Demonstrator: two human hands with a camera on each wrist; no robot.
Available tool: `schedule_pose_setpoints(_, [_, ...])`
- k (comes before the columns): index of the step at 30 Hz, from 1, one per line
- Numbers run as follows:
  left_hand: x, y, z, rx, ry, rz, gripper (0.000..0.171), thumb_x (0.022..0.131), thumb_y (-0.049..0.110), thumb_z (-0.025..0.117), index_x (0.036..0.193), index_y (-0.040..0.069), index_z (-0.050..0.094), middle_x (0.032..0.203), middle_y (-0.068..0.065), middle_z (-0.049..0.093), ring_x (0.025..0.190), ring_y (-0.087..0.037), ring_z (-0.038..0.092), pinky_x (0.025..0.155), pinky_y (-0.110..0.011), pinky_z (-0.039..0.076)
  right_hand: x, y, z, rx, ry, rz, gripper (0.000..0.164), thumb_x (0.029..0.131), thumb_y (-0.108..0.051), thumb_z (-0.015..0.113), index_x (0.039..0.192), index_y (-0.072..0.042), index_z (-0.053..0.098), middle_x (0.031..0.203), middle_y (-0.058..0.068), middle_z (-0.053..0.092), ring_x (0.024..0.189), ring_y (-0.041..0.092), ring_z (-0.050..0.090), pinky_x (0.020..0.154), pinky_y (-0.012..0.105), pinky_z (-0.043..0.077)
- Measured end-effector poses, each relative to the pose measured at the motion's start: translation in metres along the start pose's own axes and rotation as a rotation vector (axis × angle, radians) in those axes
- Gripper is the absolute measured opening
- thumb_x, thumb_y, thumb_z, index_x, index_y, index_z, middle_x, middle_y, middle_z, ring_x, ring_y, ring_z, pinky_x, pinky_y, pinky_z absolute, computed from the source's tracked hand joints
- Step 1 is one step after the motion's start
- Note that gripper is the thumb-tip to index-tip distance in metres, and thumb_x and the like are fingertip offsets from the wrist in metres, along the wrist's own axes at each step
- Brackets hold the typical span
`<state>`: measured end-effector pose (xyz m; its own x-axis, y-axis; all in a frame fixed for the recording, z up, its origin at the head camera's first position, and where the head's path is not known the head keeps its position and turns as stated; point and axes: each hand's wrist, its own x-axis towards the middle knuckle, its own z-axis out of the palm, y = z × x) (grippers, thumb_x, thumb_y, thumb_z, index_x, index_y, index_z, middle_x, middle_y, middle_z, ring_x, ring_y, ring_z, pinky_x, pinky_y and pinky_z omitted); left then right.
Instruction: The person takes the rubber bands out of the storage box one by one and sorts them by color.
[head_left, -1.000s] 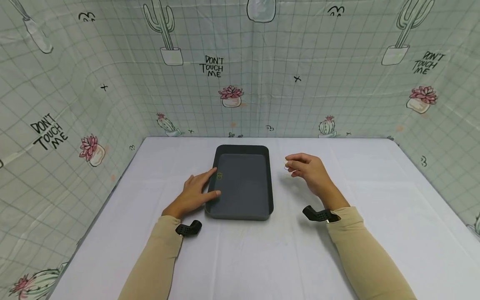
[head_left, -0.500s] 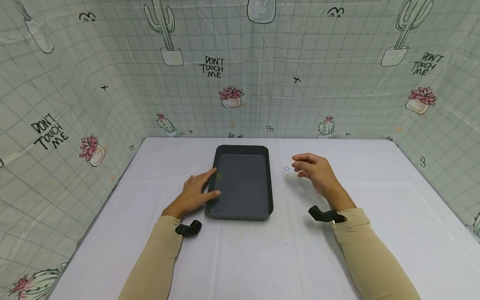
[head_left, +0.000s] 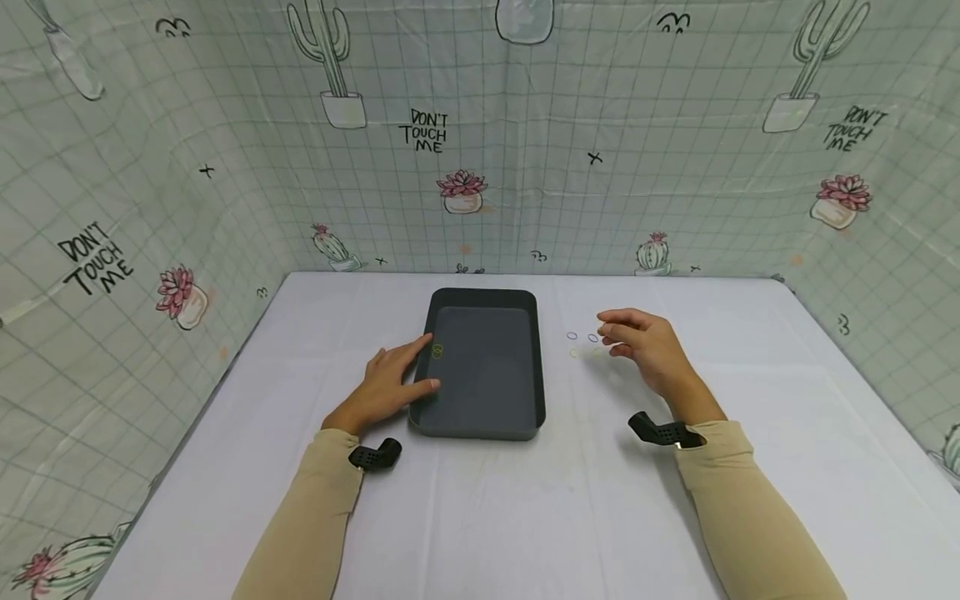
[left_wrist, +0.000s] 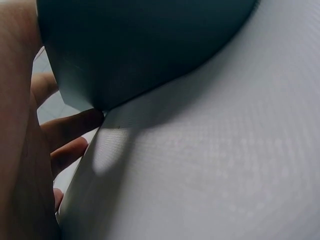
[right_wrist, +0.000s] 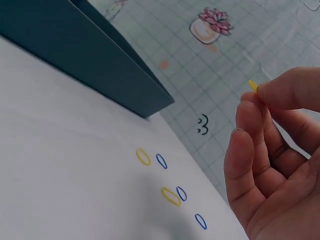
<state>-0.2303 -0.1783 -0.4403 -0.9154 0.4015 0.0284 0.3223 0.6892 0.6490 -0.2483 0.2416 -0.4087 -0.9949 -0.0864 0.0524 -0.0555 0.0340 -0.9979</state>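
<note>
A dark grey rectangular tray (head_left: 487, 367) lies mid-table with two small yellow loops (head_left: 437, 351) inside by its left wall. My left hand (head_left: 380, 386) rests on that wall, thumb reaching over the rim and index finger extended; in the left wrist view the other fingers (left_wrist: 75, 127) are outside it. To the tray's right, my right hand (head_left: 651, 354) is above the table, pinching a small yellow rubber band (right_wrist: 253, 85) between thumb and fingertip. Under it lie yellow rubber bands (right_wrist: 170, 196) and blue rubber bands (right_wrist: 161, 161) on the cloth.
A white cloth covers the table (head_left: 495, 517). Behind and at both sides hangs a gridded curtain (head_left: 585, 208) printed with cacti. A black wrist camera (head_left: 377, 454) sits at the left cuff, another camera (head_left: 663, 431) at the right.
My right hand has moved right, away from the tray. Blue and yellow rubber bands near its earlier place have come into view on the table. The left hand and tray stay put.
</note>
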Motion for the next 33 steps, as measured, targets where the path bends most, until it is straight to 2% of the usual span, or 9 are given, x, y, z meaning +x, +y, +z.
schedule_pose_setpoints(4, [0.001, 0.0, 0.0, 0.003, -0.002, -0.004, 0.084, 0.093, 0.049, 0.064, 0.162, 0.021, 0.024, 0.161, -0.016, 0.029, 0.149, -0.035, 0.022, 0.12, -0.053, -0.004, -0.003, 0.0, -0.005, -0.013, 0.014, 0.021, 0.012, 0.098, -0.011, 0.066, 0.107, -0.011, 0.075, 0.1, -0.001, 0.07, 0.093, 0.021, 0.065, 0.078, 0.028, 0.057])
schedule_pose_setpoints(12, [0.001, -0.001, 0.0, 0.007, 0.003, 0.0, 0.083, 0.093, 0.049, 0.064, 0.162, 0.021, 0.025, 0.161, -0.016, 0.03, 0.149, -0.035, 0.023, 0.12, -0.054, -0.004, -0.005, -0.001, -0.015, -0.078, 0.029, 0.062, 0.012, 0.098, -0.015, 0.067, 0.108, -0.012, 0.073, 0.106, 0.004, 0.071, 0.096, 0.021, 0.066, 0.081, 0.029, 0.057])
schedule_pose_setpoints(20, [0.001, 0.0, 0.0, 0.004, 0.007, 0.007, 0.083, 0.093, 0.048, 0.064, 0.161, 0.02, 0.025, 0.161, -0.016, 0.03, 0.149, -0.035, 0.023, 0.12, -0.054, -0.004, -0.007, -0.001, -0.021, -0.1, 0.04, 0.092, 0.012, 0.099, -0.016, 0.066, 0.108, -0.012, 0.072, 0.104, 0.002, 0.073, 0.097, 0.021, 0.066, 0.078, 0.026, 0.056])
schedule_pose_setpoints(28, [0.002, -0.001, 0.002, 0.011, 0.014, 0.01, 0.083, 0.093, 0.048, 0.065, 0.161, 0.02, 0.026, 0.16, -0.016, 0.031, 0.148, -0.035, 0.024, 0.12, -0.054, -0.003, -0.006, 0.004, -0.024, -0.113, 0.037, 0.1, 0.017, 0.098, -0.016, 0.066, 0.112, -0.007, 0.07, 0.105, 0.005, 0.073, 0.096, 0.021, 0.066, 0.078, 0.027, 0.057])
schedule_pose_setpoints(33, [0.002, -0.001, 0.001, 0.01, 0.013, 0.012, 0.083, 0.093, 0.048, 0.064, 0.161, 0.02, 0.026, 0.161, -0.016, 0.031, 0.149, -0.035, 0.024, 0.12, -0.054, -0.003, -0.006, 0.005, -0.024, -0.124, 0.041, 0.095, 0.028, 0.099, -0.015, 0.066, 0.12, 0.003, 0.065, 0.102, 0.001, 0.073, 0.094, 0.02, 0.066, 0.077, 0.026, 0.056])
